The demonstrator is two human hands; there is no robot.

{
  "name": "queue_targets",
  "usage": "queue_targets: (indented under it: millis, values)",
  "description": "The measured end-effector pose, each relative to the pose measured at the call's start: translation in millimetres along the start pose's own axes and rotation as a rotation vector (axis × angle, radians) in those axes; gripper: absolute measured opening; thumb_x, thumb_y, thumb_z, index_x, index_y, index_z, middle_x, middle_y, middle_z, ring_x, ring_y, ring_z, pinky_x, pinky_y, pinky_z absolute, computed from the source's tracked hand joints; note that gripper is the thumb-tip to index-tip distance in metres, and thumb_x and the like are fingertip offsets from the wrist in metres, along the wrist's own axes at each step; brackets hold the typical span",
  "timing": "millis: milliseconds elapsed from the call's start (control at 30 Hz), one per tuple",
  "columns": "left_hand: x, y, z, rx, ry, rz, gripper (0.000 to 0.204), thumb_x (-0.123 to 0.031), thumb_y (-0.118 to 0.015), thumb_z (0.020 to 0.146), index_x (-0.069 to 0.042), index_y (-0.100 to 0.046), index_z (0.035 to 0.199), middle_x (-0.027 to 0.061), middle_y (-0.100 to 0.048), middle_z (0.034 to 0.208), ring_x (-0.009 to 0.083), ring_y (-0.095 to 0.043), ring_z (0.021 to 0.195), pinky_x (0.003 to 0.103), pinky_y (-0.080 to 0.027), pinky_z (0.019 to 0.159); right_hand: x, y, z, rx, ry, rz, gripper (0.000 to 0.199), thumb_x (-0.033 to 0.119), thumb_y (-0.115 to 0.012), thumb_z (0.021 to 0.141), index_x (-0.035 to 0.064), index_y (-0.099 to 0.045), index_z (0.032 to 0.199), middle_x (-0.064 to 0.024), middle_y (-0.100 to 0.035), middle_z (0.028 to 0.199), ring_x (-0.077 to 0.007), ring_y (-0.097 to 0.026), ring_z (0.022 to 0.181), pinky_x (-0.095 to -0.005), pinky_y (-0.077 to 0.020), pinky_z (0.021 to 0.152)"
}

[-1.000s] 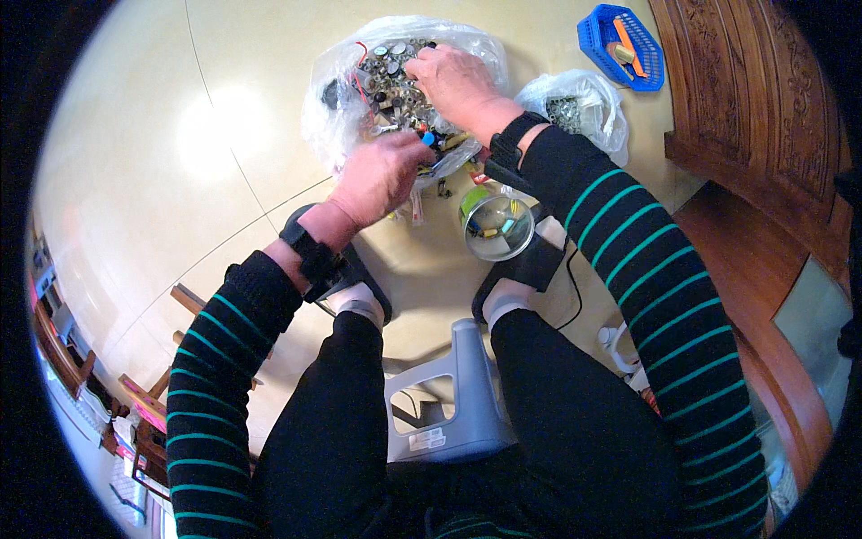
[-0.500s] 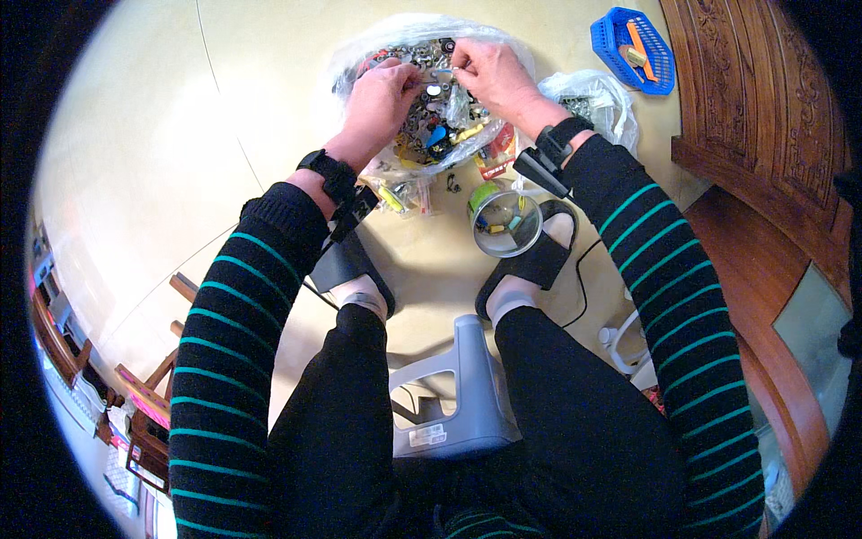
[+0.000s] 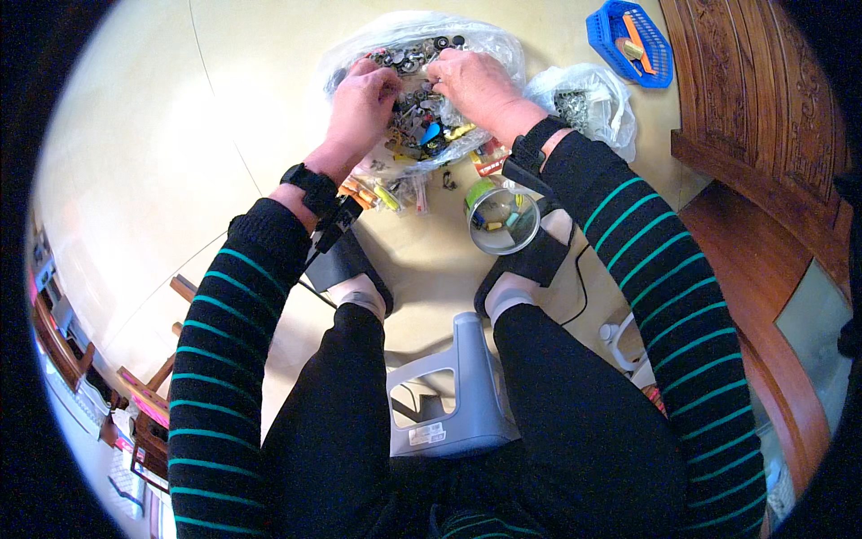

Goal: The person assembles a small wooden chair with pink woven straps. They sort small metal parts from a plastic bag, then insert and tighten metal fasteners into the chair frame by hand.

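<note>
A clear plastic bag (image 3: 503, 45) lies spread on the floor in front of me, full of small mixed hardware parts (image 3: 415, 117), grey, black and metallic. Over its left side my left hand (image 3: 362, 97) is closed, fingertips bent down into the parts. Level with it on the right, my right hand (image 3: 476, 83) has its fingers curled close to the heap. What either hand pinches is too small or hidden to name. A blue piece (image 3: 431, 133) and a yellow piece (image 3: 461, 132) lie towards the near side of the heap.
A round tub (image 3: 503, 223) with small coloured pieces stands by my right foot. Another clear bag (image 3: 588, 108) of small metal parts lies right. Beyond are a blue basket (image 3: 628, 45) and carved wooden furniture (image 3: 745, 99). Orange and yellow packets (image 3: 373, 191) lie near the left foot.
Both hands have shifted slightly left. The left hand has dropped lower on the heap, uncovering orange packets below. The right hand's fingers have curled in more, away from a small clear plastic piece.
</note>
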State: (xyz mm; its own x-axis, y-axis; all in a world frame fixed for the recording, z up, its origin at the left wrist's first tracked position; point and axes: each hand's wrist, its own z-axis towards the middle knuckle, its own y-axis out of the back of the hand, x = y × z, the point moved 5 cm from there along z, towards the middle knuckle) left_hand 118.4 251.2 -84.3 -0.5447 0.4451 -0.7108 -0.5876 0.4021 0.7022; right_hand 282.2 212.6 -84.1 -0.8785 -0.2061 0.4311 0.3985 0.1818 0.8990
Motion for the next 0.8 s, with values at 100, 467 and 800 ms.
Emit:
queue_targets:
  millis: [100, 467, 800]
  values:
    - [3, 10, -4, -0.037, 0.108, -0.070, 0.008, 0.000, -0.067, 0.080, -0.004, -0.070, 0.087, 0.0129, -0.064, 0.092, 0.0316, -0.066, 0.086, 0.039, -0.054, 0.078, -1, -3, -3, 0.010, -0.041, -0.063, 0.012, 0.016, -0.070, 0.084, 0.0083, -0.065, 0.091, -0.0103, -0.065, 0.093, -0.0341, -0.067, 0.088, -0.0451, -0.0554, 0.076]
    - [-2, 10, -19, 0.173, 0.435, -0.551, 0.009, -0.004, -0.067, 0.091, 0.000, -0.068, 0.099, 0.0035, -0.069, 0.096, 0.0093, -0.066, 0.086, 0.025, -0.055, 0.079, -29, 2, -17, 0.292, -0.549, 1.052, 0.021, 0.018, -0.065, 0.095, 0.0037, -0.065, 0.110, -0.0076, -0.068, 0.106, -0.0165, -0.067, 0.097, -0.0319, -0.0546, 0.090]
    - [-9, -13, -24, 0.359, 0.541, -0.950, 0.013, -0.005, -0.058, 0.098, -0.001, -0.067, 0.106, 0.0038, -0.069, 0.099, 0.0102, -0.067, 0.088, 0.024, -0.056, 0.084, -15, 11, -25, 0.350, -0.458, 1.843, 0.037, 0.012, -0.045, 0.104, -0.0077, -0.050, 0.135, -0.0196, -0.057, 0.134, -0.0271, -0.056, 0.127, -0.0353, -0.0467, 0.108]
